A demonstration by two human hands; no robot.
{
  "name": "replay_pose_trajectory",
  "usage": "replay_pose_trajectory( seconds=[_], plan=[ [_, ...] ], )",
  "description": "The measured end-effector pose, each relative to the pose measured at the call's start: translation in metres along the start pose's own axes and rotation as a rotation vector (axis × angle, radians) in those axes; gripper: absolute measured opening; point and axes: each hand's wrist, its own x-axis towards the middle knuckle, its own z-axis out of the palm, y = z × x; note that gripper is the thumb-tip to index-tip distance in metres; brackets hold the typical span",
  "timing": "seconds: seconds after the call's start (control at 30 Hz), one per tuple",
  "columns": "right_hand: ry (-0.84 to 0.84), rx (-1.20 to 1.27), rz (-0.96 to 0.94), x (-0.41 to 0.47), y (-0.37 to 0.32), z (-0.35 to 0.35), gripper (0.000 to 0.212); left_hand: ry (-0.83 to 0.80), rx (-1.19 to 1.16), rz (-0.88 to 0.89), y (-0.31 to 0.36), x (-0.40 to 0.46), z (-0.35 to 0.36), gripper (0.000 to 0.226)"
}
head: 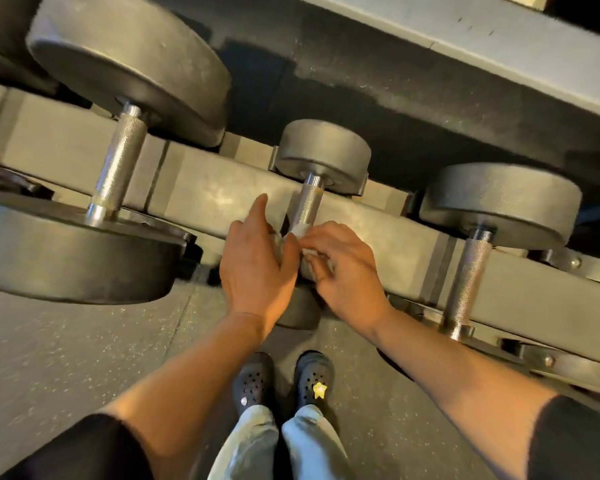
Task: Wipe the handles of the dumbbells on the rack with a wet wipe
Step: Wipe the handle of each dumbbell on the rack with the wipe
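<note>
Both hands [291, 261] bunch a crumpled whitish wet wipe [300, 233] around a knurled handle [307, 206].

Dumbbells, three in view, lying across grey rack [201, 192], black round heads, knurled steel handles. Large dumbbell [118, 168] at left; small middle dumbbell [321, 157] (near head mostly hidden); medium dumbbell [492, 209] at right. Wet wipe [300, 233]: whitish, crumpled, against the lower end of the middle handle.
</note>
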Motion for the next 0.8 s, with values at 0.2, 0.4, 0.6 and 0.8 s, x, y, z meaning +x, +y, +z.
replay_pose_trajectory(
  seconds=[0.2,0.4,0.6,0.8],
  plan=[
    [0.105,-0.002,0.425,0.031,0.015,-0.017,0.027,-0.035,0.093,0.013,0.001,-0.002,0.003,0.06],
    [0.144,0.167,0.438,0.043,0.007,-0.003,0.027,-0.039,0.154,0.023,0.001,-0.001,0.004,0.06],
    [0.238,0.23,0.388,0.036,0.005,0.003,0.016,-0.071,0.211,0.067,0.0,0.0,0.007,0.056],
    [0.019,0.186,0.375,0.009,0.016,0.011,0.018,-0.053,0.221,0.101,0.002,0.0,0.007,0.061]
  ],
)
